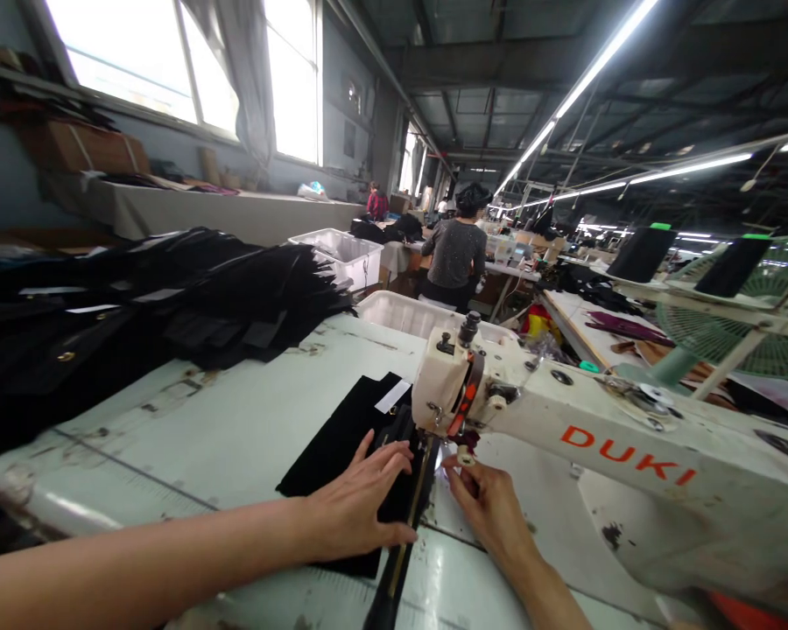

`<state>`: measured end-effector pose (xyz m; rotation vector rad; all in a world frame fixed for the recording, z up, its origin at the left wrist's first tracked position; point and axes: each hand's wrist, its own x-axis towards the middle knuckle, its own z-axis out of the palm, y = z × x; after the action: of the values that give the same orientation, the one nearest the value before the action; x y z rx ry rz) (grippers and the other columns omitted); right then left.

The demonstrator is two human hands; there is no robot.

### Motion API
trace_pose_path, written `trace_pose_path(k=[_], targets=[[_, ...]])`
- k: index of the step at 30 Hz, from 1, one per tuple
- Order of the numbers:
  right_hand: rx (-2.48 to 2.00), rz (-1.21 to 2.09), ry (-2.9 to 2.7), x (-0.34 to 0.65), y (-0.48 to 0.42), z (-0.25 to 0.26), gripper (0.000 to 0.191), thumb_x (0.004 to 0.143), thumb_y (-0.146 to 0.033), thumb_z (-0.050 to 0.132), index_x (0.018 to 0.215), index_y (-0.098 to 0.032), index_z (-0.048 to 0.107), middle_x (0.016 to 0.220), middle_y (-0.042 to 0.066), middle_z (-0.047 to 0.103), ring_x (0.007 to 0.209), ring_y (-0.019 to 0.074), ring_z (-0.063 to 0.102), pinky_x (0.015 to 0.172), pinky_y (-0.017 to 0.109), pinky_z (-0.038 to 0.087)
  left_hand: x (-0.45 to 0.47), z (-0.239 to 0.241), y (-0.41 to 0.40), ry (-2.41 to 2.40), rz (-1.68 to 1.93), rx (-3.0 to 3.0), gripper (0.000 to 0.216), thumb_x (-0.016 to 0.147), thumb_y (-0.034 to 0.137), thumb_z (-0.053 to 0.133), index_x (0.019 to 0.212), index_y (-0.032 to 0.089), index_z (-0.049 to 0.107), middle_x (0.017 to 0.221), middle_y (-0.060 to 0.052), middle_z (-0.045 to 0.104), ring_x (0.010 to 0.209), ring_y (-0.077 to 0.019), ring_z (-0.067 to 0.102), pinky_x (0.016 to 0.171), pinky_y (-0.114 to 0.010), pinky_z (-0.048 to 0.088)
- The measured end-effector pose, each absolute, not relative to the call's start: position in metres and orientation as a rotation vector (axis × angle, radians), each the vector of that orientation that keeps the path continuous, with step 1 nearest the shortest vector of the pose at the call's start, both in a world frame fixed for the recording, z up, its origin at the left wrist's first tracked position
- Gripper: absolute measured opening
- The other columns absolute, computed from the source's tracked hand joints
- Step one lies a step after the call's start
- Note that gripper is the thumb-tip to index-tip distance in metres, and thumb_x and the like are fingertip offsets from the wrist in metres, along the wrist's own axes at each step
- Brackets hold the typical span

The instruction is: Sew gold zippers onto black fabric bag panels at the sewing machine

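My left hand (368,494) lies flat on a black fabric piece (325,437), fingers spread, with its thumb on a long black strip with a brassy line, which looks like a zipper (404,547). That strip runs from the front edge of the table up under the needle area of the sewing machine (443,385). A white label (392,396) shows on the fabric near the machine head. Just right of the needle, my right hand (492,503) has its thumb and fingers closed together beside the presser foot. What its fingertips hold, if anything, I cannot make out.
A big heap of black fabric pieces (236,297) covers the table's left side. Behind the table stand white plastic crates (368,262). Black thread cones (640,254) and a green fan (728,324) are at right. A person (456,249) sits further ahead.
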<state>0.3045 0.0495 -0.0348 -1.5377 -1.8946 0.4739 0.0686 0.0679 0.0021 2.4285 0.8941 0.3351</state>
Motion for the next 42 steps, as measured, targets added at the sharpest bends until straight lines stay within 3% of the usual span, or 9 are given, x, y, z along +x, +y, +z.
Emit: trace_pose_path(k=[6, 10, 14, 20, 26, 30, 33, 36, 42], targets=[[-1.591, 0.389, -1.880, 0.306, 0.052, -0.038, 0.032, 0.093, -0.043, 0.040, 0.071, -0.022, 0.050, 0.053, -0.006, 0.040, 0.049, 0.0118, 0.040, 0.052, 0.025, 0.025, 0.013, 0.003, 0.065, 1.114, 0.233, 2.440, 0.074, 0.084, 0.050, 0.066, 0.146, 0.025, 0.035, 0.155, -0.015, 0.033, 0.146, -0.0344, 0.021, 0.114, -0.067, 0.001], [-1.619, 0.336, -1.905, 0.305, 0.052, -0.040, 0.033, 0.093, -0.041, 0.039, 0.069, -0.022, 0.050, 0.055, -0.003, 0.048, 0.050, 0.0140, 0.046, 0.054, 0.027, 0.028, -0.016, 0.002, 0.051, 1.160, 0.165, 2.460, 0.090, 0.075, 0.052, 0.075, 0.151, 0.036, 0.029, 0.160, -0.009, 0.022, 0.145, -0.0410, 0.010, 0.109, -0.072, 0.001], [-1.641, 0.298, -1.916, 0.305, 0.051, -0.039, 0.032, 0.093, -0.040, 0.038, 0.073, -0.021, 0.055, 0.056, -0.001, 0.053, 0.051, 0.0155, 0.050, 0.055, 0.027, 0.031, -0.037, 0.002, 0.030, 1.222, 0.097, 2.450, 0.097, 0.072, 0.052, 0.078, 0.152, 0.039, 0.025, 0.161, -0.009, 0.018, 0.144, -0.0433, 0.011, 0.108, -0.073, 0.005], [-1.640, 0.273, -1.949, 0.302, 0.051, -0.036, 0.032, 0.093, -0.036, 0.037, 0.085, -0.019, 0.063, 0.059, 0.000, 0.058, 0.052, 0.0168, 0.056, 0.056, 0.027, 0.035, -0.033, 0.002, 0.035, 1.206, 0.155, 2.474, 0.101, 0.070, 0.061, 0.076, 0.153, 0.033, 0.025, 0.160, -0.015, 0.020, 0.145, -0.0430, 0.014, 0.109, -0.071, 0.001], [-1.673, 0.158, -1.933, 0.304, 0.052, -0.035, 0.033, 0.095, -0.038, 0.038, 0.078, -0.022, 0.061, 0.056, -0.001, 0.058, 0.050, 0.0153, 0.053, 0.054, 0.025, 0.033, 0.014, 0.009, 0.084, 1.150, 0.156, 2.484, 0.093, 0.076, 0.068, 0.065, 0.150, 0.022, 0.034, 0.158, -0.021, 0.024, 0.146, -0.0391, 0.016, 0.110, -0.069, -0.002], [-1.676, 0.137, -1.942, 0.306, 0.052, -0.036, 0.034, 0.095, -0.040, 0.039, 0.076, -0.022, 0.060, 0.055, -0.002, 0.057, 0.049, 0.0148, 0.052, 0.053, 0.025, 0.033, 0.035, 0.018, 0.079, 0.903, 0.091, 2.511, 0.108, 0.065, 0.070, 0.073, 0.151, 0.019, 0.031, 0.158, -0.024, 0.020, 0.146, -0.0415, 0.013, 0.108, -0.070, -0.008], [-1.657, 0.164, -1.958, 0.305, 0.052, -0.038, 0.034, 0.095, -0.039, 0.039, 0.080, -0.021, 0.062, 0.058, -0.001, 0.058, 0.051, 0.0153, 0.054, 0.054, 0.025, 0.034, 0.044, 0.024, 0.070, 0.684, 0.050, 2.508, 0.115, 0.060, 0.068, 0.077, 0.153, 0.021, 0.027, 0.158, -0.024, 0.016, 0.145, -0.0420, 0.011, 0.107, -0.070, -0.010], [-1.630, 0.189, -1.977, 0.304, 0.052, -0.038, 0.034, 0.096, -0.039, 0.037, 0.084, -0.020, 0.063, 0.059, -0.001, 0.059, 0.052, 0.0152, 0.056, 0.054, 0.025, 0.035, 0.053, 0.026, 0.077, 0.617, 0.062, 2.507, 0.110, 0.061, 0.064, 0.080, 0.151, 0.022, 0.034, 0.158, -0.021, 0.021, 0.145, -0.0406, 0.014, 0.108, -0.068, -0.011], [-1.650, 0.128, -1.946, 0.306, 0.051, -0.036, 0.036, 0.095, -0.041, 0.038, 0.076, -0.021, 0.061, 0.054, -0.001, 0.057, 0.048, 0.0153, 0.053, 0.051, 0.026, 0.032, 0.050, 0.036, 0.070, 0.520, 0.092, 2.491, 0.113, 0.058, 0.057, 0.085, 0.151, 0.018, 0.033, 0.155, -0.024, 0.025, 0.143, -0.0429, 0.019, 0.109, -0.068, -0.008]])
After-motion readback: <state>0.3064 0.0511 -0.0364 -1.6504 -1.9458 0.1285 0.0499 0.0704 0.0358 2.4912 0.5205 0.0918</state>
